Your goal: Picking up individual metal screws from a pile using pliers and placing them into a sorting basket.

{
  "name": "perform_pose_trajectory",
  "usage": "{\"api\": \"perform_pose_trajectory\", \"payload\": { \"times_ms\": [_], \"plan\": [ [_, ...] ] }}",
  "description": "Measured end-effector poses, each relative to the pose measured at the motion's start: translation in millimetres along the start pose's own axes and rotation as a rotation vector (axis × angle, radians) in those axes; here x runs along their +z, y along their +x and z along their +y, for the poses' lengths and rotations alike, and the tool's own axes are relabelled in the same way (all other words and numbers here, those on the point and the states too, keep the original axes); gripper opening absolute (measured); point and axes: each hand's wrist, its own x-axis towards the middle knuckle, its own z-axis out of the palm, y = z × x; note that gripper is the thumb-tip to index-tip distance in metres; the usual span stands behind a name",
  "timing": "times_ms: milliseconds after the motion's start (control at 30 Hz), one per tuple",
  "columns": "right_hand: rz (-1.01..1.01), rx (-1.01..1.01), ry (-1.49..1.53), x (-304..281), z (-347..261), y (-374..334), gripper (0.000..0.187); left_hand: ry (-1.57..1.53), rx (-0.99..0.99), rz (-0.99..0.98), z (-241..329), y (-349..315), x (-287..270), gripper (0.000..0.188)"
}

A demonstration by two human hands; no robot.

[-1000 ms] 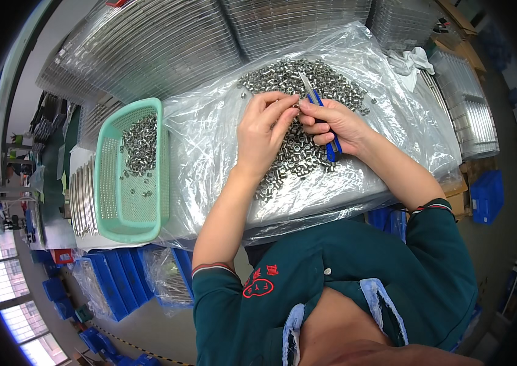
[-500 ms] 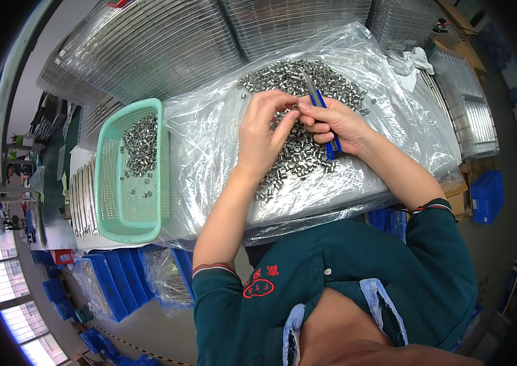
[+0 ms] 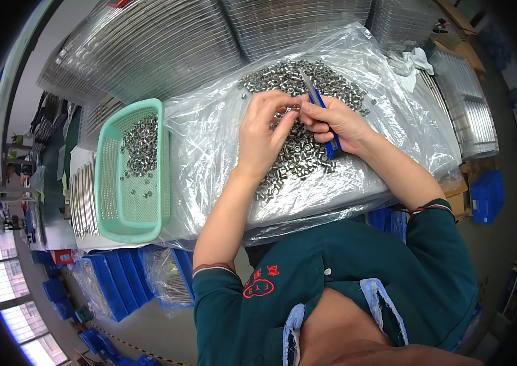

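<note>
My right hand is closed around a blue utility knife. Its blade points away from me, up past the fingers. The curled left hand meets the right fingertips, with its thumb and index finger pinched close together. Between the fingertips is a small metal part, mostly hidden. Beneath and around both hands spreads a pile of small shiny metal parts, cylindrical and ring-like, on a clear plastic sheet.
A mint-green basket with more metal parts stands at the left. Stacked clear plastic trays line the far side, and more trays sit at the right. A white cloth lies far right. Blue bins are below the table edge.
The fingertips have shifted slightly where the hands meet, and the small part between them shows less. The knife and both arms stay nearly still.
</note>
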Motion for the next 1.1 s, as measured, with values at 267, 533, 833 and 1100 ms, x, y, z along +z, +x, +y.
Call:
{"api": "perform_pose_trajectory", "payload": {
  "times_ms": [267,533,833,1100],
  "plan": [
    [-0.023,0.034,0.036,-3.0,0.9,1.4,0.019,-0.011,-0.018,0.0,0.8,0.9,4.1,0.019],
    [-0.015,0.076,0.034,0.1,0.0,1.9,0.017,0.008,0.033,-0.025,-2.3,0.4,-2.0,0.02],
    [-0.042,0.037,-0.01,5.1,-3.8,-2.5,0.031,-0.886,-0.32,0.827,-22.5,17.7,-65.7,0.037],
    [-0.034,-0.005,0.048,0.4,-0.6,1.7,0.034,-0.801,-0.54,0.396,-25.7,16.5,-52.0,0.035]
  ]
}}
